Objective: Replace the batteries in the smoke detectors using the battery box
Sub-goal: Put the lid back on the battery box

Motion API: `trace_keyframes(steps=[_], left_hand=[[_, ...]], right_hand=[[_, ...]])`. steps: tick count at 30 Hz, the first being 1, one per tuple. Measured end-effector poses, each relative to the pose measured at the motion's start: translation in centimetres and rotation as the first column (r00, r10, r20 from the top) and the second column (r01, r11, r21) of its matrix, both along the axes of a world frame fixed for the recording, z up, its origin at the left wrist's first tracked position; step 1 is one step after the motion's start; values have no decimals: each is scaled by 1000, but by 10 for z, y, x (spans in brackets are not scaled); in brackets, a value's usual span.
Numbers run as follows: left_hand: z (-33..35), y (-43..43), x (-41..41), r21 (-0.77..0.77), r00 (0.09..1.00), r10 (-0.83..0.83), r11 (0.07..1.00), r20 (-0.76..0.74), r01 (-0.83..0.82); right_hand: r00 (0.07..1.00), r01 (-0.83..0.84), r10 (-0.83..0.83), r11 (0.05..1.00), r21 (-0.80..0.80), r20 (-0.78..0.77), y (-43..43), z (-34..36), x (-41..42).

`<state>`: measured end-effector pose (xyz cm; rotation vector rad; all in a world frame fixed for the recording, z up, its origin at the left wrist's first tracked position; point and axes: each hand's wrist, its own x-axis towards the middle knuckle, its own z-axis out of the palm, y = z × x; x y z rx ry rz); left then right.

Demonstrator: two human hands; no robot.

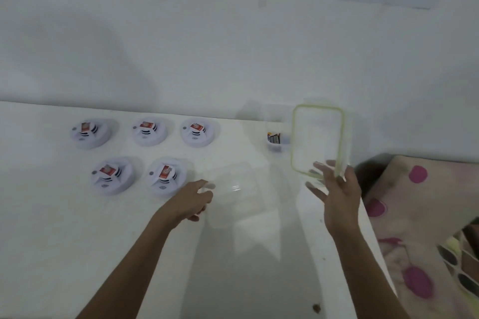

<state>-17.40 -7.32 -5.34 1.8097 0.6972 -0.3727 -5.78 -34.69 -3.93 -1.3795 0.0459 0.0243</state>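
Several white smoke detectors lie on the white table (77, 228) in two rows, each with a red-and-white battery on top; the nearest one (166, 176) is just left of my left hand. My left hand (193, 201) grips the left edge of a clear plastic box (233, 191) standing on the table. My right hand (337, 189) holds a clear lid with a green rim (317, 140) upright above the table, fingers spread behind it. A small clear container with batteries (276, 138) stands by the wall, left of the lid.
A white wall (233, 46) with taped papers rises right behind the table. Past the table's right edge lies a cloth with pink spots (420, 215). A small dark speck (316, 307) sits near the table's front right.
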Motion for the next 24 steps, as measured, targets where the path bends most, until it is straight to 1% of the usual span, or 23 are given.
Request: trace_keyframes(steps=[2,4,5,7,9,11,13,18,21,24], left_hand=[[2,4,-7,34,998,-60,998,-30,61],[3,10,-15,63,993,-105,992,-54,109],[4,14,-19,69,990,-127,989,-64,131],[5,22,-27,65,984,-162,984,-81,167],[6,30,-36,64,982,-168,983,-86,173],[4,39,-46,88,984,-167,981,-68,173],[3,48,-57,97,984,-178,979,-12,178],[5,57,-77,-65,982,-127,988,138,137],[4,62,-88,-156,985,-57,984,166,83],[0,64,-94,-220,983,69,975,169,-30]], right_hand=[[992,-70,81,990,-119,92,14,1,-23],[968,-106,163,954,-281,189,27,-3,-46],[948,-105,207,920,-377,243,32,-6,-56],[883,-60,309,821,-568,354,41,-16,-76],[802,1,403,737,-676,441,47,-28,-93],[719,2,509,679,-734,473,50,-38,-106],[662,-4,580,636,-771,475,52,-43,-116],[624,-47,651,583,-811,432,54,-48,-131],[598,-36,684,545,-837,419,52,-50,-138],[595,-21,697,511,-859,400,49,-54,-146]])
